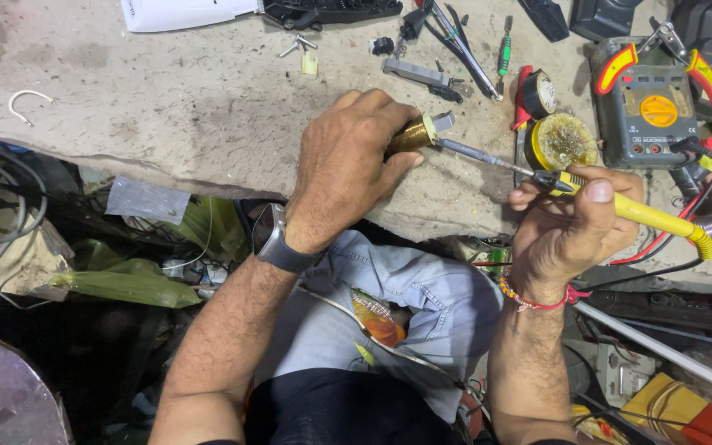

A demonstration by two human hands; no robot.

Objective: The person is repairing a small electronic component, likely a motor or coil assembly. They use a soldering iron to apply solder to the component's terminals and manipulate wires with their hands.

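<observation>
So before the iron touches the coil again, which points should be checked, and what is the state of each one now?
1. Left hand grips the copper coil firmly: ok, fingers wrap around it.
2. Right hand holds the yellow soldering iron on its handle, away from the metal shaft: ok.
3. Iron tip meets the coil's metal tab: ok, it sits at the tab.
4. Iron cable free of the red and black leads: not ok, they cross beside the handle.
5. Open flux tin within reach: ok, it lies just behind the iron.
6. Tip is hot enough: cannot tell.
</observation>
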